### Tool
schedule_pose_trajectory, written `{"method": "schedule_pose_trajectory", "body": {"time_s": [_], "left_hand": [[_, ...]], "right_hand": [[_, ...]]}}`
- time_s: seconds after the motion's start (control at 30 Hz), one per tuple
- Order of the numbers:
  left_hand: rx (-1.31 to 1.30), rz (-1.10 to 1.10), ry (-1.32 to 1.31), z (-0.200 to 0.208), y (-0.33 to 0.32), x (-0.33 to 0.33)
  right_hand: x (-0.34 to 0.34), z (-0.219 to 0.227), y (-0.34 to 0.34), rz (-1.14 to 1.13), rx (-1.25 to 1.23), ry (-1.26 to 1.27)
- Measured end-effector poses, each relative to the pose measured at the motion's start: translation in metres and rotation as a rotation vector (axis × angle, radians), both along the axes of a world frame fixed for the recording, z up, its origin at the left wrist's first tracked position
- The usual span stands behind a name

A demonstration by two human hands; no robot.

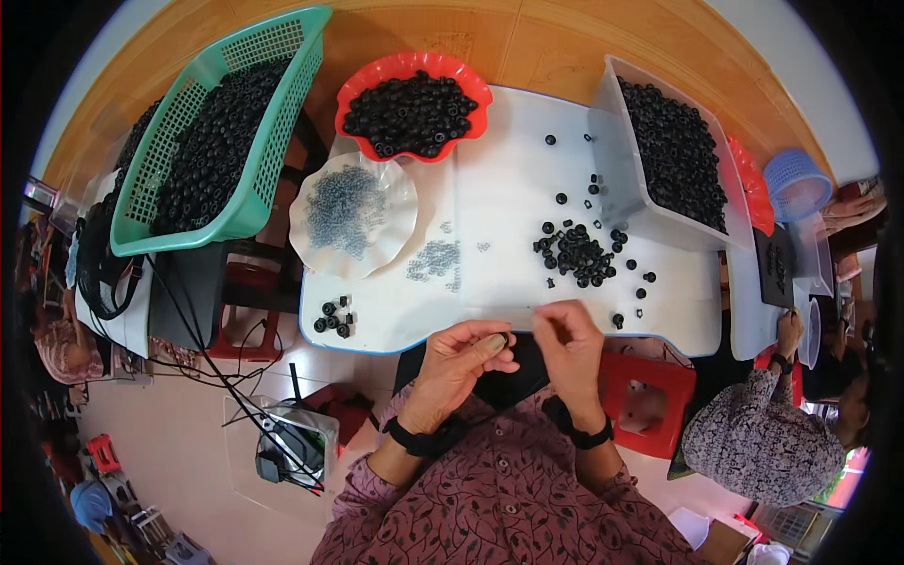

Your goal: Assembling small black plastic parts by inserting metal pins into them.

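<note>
At the table's front edge, my left hand (461, 367) pinches a small black plastic piece (507, 341) between thumb and fingers. Just right of it, my right hand (571, 353) has its thumb and fingers drawn together; whatever they may hold is hidden and slightly blurred. Ahead and to the right lies a loose pile of small black plastic pieces (579, 256). Small silvery, spring-like bits (435, 260) are spread left of centre. More of these bits fill a white wavy-edged plate (400, 240). A little group of black pieces (332, 320) sits at the table's left front corner.
A red scalloped bowl (480, 99) of black pieces stands at the back. A green basket (254, 202) at left and a translucent bin (650, 202) at right hold many more. Cables (202, 348) hang at left. Another person (767, 443) sits at right beside a red stool (650, 377).
</note>
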State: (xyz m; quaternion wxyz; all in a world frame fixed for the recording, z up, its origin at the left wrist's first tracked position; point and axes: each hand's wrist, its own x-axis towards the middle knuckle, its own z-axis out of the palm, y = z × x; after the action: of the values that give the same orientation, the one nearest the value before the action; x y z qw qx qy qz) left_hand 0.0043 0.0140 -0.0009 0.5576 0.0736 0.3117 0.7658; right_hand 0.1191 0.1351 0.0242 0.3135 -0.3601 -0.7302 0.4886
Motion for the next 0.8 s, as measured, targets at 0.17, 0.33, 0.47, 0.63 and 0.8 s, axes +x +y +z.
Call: {"method": "schedule_pose_trajectory", "body": {"time_s": [0.17,0.33,0.47,0.63,0.8], "left_hand": [[0.004,0.004,0.006,-0.006,0.003,-0.001],[-0.003,0.004,0.003,-0.006,0.004,-0.002],[0.000,0.009,0.006,-0.004,0.006,-0.002],[0.007,0.024,0.033,-0.004,0.010,-0.001],[-0.007,0.032,0.083,-0.002,0.012,0.001]], "right_hand": [[-0.002,-0.019,0.023,-0.180,0.357,-0.212],[-0.008,-0.032,0.028,-0.184,0.447,-0.290],[-0.010,-0.031,0.031,-0.125,0.531,-0.264],[-0.007,-0.006,0.014,-0.018,0.114,-0.141],[-0.004,0.009,0.001,0.079,-0.043,-0.104]]}}
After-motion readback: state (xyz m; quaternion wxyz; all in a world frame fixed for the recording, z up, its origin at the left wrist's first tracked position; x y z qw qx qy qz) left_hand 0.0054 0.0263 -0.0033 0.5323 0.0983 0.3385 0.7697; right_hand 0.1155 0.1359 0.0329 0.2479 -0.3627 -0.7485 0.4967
